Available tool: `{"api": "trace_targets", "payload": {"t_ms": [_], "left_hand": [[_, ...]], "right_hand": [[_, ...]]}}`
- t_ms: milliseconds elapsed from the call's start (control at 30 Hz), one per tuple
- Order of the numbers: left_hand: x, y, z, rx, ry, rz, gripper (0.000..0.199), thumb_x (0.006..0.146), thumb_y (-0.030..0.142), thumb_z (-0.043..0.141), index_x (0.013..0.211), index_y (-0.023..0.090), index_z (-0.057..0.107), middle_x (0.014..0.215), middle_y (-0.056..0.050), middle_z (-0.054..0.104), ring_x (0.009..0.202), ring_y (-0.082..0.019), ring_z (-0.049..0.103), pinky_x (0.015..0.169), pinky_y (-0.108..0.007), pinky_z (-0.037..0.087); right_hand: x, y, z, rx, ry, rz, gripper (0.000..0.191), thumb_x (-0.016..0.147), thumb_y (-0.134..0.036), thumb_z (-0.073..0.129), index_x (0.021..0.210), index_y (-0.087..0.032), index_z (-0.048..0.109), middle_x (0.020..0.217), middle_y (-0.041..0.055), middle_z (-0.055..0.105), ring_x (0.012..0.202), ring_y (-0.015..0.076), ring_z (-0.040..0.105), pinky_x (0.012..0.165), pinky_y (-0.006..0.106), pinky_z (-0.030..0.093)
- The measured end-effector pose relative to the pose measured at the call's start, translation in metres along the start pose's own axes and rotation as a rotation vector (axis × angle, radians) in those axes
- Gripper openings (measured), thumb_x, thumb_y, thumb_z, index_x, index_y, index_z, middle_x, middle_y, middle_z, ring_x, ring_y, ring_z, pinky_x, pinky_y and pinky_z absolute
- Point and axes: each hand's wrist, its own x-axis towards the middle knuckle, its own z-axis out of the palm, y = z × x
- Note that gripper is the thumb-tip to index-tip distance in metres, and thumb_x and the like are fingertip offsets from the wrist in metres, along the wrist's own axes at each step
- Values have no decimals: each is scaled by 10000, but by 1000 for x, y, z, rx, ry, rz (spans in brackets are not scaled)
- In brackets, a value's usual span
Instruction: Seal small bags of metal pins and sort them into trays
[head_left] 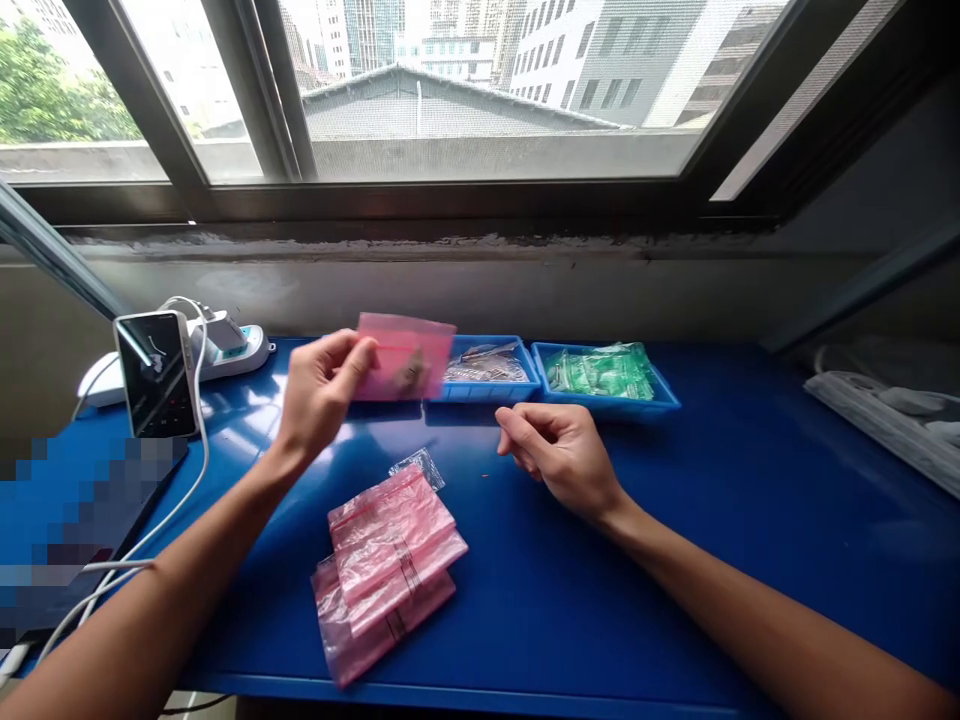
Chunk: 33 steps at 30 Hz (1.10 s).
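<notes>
A blue bench (720, 600) runs beneath a dark-framed sliding window (480, 195), with daylit rooftops and high-rise buildings (585, 60) outside.

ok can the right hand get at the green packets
Likely yes: the right hand is empty, just in front of the blue tray holding the green packets. The pink zip bags lie off to its left, out of its path.

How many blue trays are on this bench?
2. One blue tray, holding clear packets, sits just right of the pink bag in the left hand. The other blue tray, holding green packets, sits beside it. None seem hidden.
</notes>
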Motion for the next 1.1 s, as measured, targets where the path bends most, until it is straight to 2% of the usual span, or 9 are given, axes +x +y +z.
{"api": "trace_targets", "payload": {"t_ms": [100,167,233,367,500,567,700,867,1100], "left_hand": [[17,-17,-17,240,105,-34,348,936,445,589,699,194,635,681,-35,626,643,-195,556,612,-311,449],[23,-33,-23,531,90,-22,294,912,415,597,741,193,686,798,-85,696,841,-283,614,806,-407,510],[24,-46,-24,741,89,-13,257,873,398,643,934,167,736,1043,-148,714,1085,-377,592,974,-512,490],[16,-47,-16,833,145,103,585,860,336,684,1410,163,590,1388,-188,574,1281,-400,500,1068,-550,449],[9,-31,-10,787,16,329,240,985,286,575,1147,195,725,1202,-121,697,1216,-321,564,1054,-465,459],[7,-28,-8,797,-93,352,239,1017,307,545,995,191,753,1063,-98,757,1112,-310,619,1009,-457,469],[8,-29,-7,834,-167,297,329,1033,359,518,957,178,782,1082,-100,791,1019,-311,677,950,-449,482],[8,-25,-8,812,-178,225,391,1036,359,493,880,187,806,1053,-79,812,995,-300,728,910,-416,497],[5,-24,-7,855,-120,221,344,1019,336,527,890,182,806,1026,-81,816,939,-299,730,859,-418,516]], "right_hand": [[-1,0,0,-16,-42,14,501,959,-494,644,581,-166,650,449,-37,444,399,84,377,410,238,286],[-1,0,0,-56,-76,11,497,970,-480,628,585,-166,651,459,-37,443,409,83,363,417,243,277],[-1,0,1,-131,-107,-20,479,978,-456,616,605,-161,667,491,-26,482,435,86,373,435,246,283],[-2,2,4,-338,-208,-128,272,967,-344,635,870,-145,794,626,2,611,518,110,467,500,247,361],[-4,8,8,-595,-395,-276,349,955,-214,637,1279,-232,767,822,23,674,629,138,560,600,260,435],[-6,10,10,-718,-467,-334,398,974,-218,629,1355,-278,728,932,51,690,721,167,619,646,278,466],[-7,10,8,-850,-472,-411,336,979,-278,654,1293,-237,763,968,89,687,817,219,658,704,319,520],[-3,6,1,-798,-434,-358,205,935,-264,712,1091,-167,802,988,103,709,874,238,685,752,342,565],[0,12,1,-788,-471,-297,479,945,-307,705,1405,-182,665,1115,126,686,966,269,669,841,419,591]]}}
